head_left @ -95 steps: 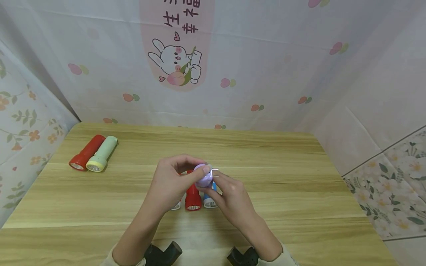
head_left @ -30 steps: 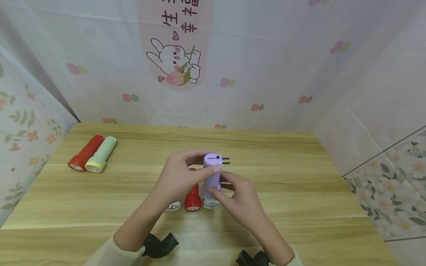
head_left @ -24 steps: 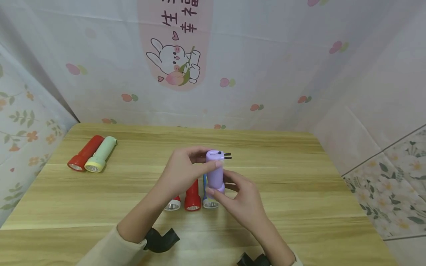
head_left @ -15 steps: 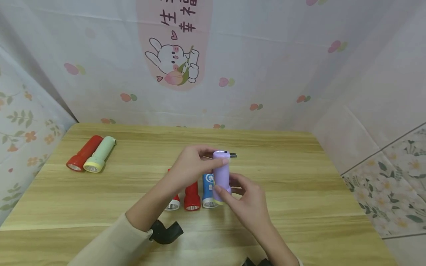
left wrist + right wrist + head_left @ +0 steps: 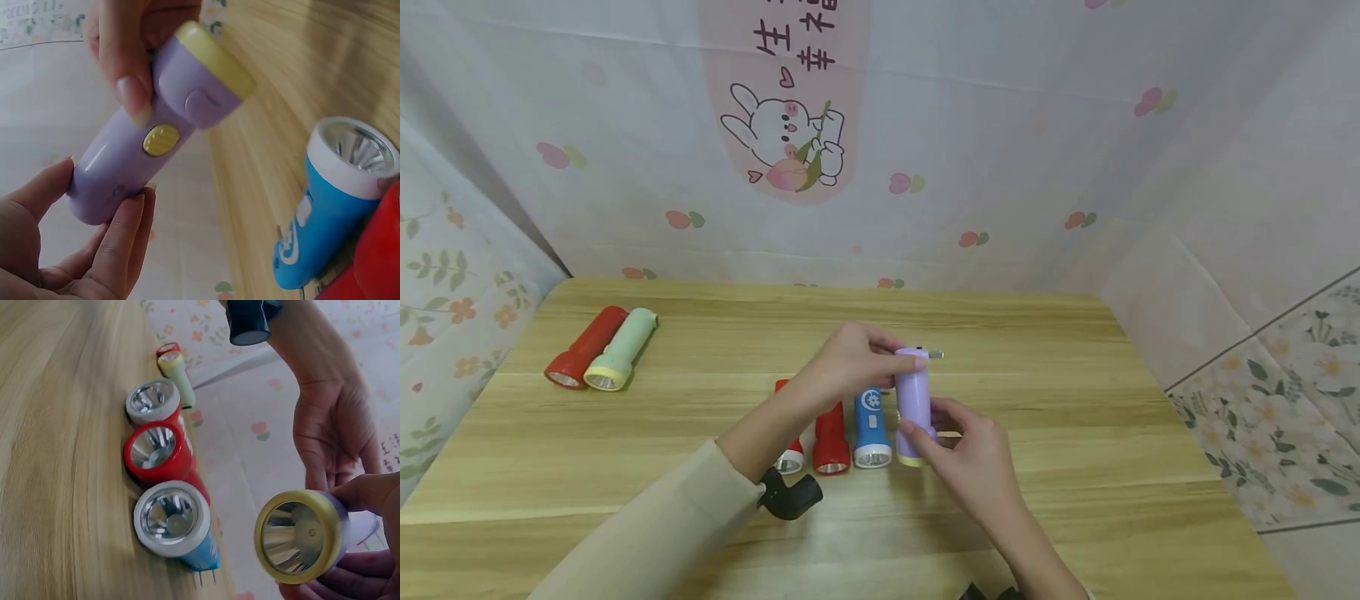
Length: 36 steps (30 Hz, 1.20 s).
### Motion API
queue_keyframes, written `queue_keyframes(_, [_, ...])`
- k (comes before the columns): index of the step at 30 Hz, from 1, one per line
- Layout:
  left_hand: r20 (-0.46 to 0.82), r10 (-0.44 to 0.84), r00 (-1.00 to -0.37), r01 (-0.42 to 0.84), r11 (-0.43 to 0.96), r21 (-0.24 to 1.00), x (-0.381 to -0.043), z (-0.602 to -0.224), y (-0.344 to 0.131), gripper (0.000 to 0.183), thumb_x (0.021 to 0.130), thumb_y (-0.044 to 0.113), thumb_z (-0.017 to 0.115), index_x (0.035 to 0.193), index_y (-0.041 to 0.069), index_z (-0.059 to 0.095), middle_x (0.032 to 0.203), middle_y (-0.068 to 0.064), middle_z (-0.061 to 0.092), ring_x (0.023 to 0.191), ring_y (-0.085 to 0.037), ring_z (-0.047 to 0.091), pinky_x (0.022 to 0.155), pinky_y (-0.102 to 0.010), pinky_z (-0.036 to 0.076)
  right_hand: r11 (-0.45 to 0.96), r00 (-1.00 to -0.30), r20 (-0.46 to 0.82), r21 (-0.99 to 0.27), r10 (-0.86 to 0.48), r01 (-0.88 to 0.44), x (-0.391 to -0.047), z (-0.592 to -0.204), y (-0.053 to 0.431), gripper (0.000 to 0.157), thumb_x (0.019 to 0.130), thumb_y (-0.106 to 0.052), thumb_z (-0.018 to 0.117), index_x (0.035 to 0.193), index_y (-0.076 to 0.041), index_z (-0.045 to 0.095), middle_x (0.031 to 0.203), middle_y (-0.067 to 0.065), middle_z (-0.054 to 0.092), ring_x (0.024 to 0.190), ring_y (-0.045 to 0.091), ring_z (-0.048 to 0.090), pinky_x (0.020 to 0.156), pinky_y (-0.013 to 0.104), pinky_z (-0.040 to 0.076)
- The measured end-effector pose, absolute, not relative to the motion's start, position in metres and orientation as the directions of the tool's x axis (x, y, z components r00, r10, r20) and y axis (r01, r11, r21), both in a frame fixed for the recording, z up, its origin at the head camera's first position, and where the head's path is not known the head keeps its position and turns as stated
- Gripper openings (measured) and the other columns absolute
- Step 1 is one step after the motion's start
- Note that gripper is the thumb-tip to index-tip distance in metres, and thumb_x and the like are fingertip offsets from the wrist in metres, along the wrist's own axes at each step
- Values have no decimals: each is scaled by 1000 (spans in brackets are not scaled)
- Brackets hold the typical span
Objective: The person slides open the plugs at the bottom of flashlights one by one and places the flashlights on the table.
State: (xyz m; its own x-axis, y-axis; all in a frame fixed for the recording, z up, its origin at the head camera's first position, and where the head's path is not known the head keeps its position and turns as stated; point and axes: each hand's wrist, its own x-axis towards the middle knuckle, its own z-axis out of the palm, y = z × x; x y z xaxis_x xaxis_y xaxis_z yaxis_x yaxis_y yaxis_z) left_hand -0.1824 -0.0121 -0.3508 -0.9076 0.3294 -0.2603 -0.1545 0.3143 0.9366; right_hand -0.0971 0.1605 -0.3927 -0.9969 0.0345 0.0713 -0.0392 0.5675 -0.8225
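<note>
A purple flashlight (image 5: 913, 400) with a yellow rim is held between both hands, just right of a row of flashlights. Its tail end, where metal prongs stick out to the right, is pinched by my left hand (image 5: 859, 358). My right hand (image 5: 976, 450) grips it near the head, thumb in front. In the left wrist view a yellow switch (image 5: 161, 139) shows on the purple body. The blue flashlight (image 5: 871, 429) with a white rim lies closest to it. Beside that are a red flashlight (image 5: 831, 442) and a red one with a white rim (image 5: 790, 458), partly behind my left forearm.
At the back left of the wooden table (image 5: 1037, 375) lie another red flashlight (image 5: 583, 350) and a pale green flashlight (image 5: 623, 350) with a yellow rim, side by side. A patterned cloth (image 5: 970, 150) hangs behind the table.
Both hands have moved right with the purple flashlight, uncovering the blue flashlight. The purple flashlight has turned from end-on to nearly lengthwise, its prongs still pointing right.
</note>
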Motion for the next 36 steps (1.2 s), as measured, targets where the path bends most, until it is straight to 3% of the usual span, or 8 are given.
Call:
queue_keyframes(11, [-300, 357, -884, -141, 409, 902, -196, -375, 2, 35, 86, 30, 81, 104, 0, 78, 103, -12, 75, 86, -28, 76, 77, -36, 63, 651, -1000, -1, -759, 8, 6, -103, -405, 168, 27, 87, -21, 79, 107, -3, 76, 90, 6, 77, 83, 12, 72, 71, 24, 61])
queue_keyframes(18, [-349, 336, -875, -171, 460, 871, -204, -390, 10, 40, 86, 29, 80, 108, -5, 75, 103, -16, 75, 79, -25, 77, 77, -36, 63, 677, -1000, -24, -736, 15, 28, -108, -415, 171, 25, 85, -19, 78, 102, 0, 76, 86, 8, 77, 76, 12, 71, 67, 25, 58])
queue_keyframes(23, [-376, 315, -872, -180, 508, 843, -206, -396, 14, 36, 87, 29, 79, 102, -4, 76, 92, -12, 75, 74, -23, 76, 70, -30, 62, 665, -999, -50, -746, 13, 46, -111, -423, 172, 24, 86, -18, 78, 99, 1, 76, 85, 9, 77, 74, 12, 71, 63, 23, 57])
queue_keyframes(30, [-334, 287, -898, -110, 587, 802, -207, -401, 20, 34, 86, 30, 80, 73, 0, 73, 67, -13, 71, 66, -28, 74, 51, -22, 49, 684, -997, -78, -727, 10, 64, -115, -431, 172, 25, 86, -20, 78, 98, 2, 76, 87, 11, 77, 74, 14, 71, 62, 24, 56])
queue_keyframes(36, [-321, 279, -905, -76, 635, 768, -205, -404, 27, 32, 89, 27, 77, 78, 0, 67, 56, -8, 62, 59, -27, 70, 44, -19, 39, 708, -995, -101, -702, 14, 81, -119, -437, 174, 25, 86, -21, 77, 96, 1, 76, 82, 9, 76, 70, 12, 66, 59, 24, 53])
